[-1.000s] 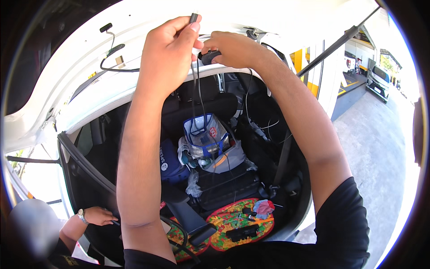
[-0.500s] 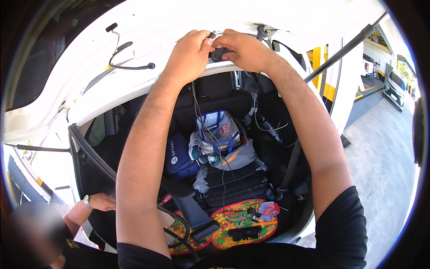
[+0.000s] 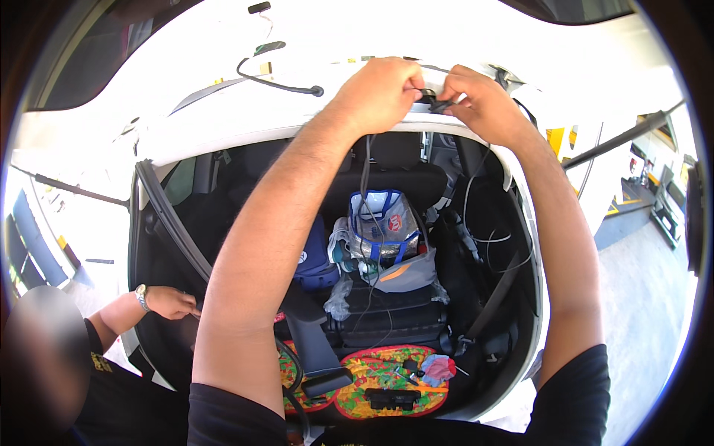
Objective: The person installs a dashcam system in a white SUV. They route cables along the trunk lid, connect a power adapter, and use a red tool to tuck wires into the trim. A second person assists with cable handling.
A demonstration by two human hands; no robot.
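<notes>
At the trunk's far edge (image 3: pixel 245 130), the left hand (image 3: pixel 383 93) and right hand (image 3: pixel 482 104) pinch a black part (image 3: pixel 431 102). A patterned mat (image 3: pixel 375 364) lies nearer.

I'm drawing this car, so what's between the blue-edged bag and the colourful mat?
In the head view, mostly a grey bag and a black ridged thing lie between the blue-edged bag and colourful mat.
</notes>
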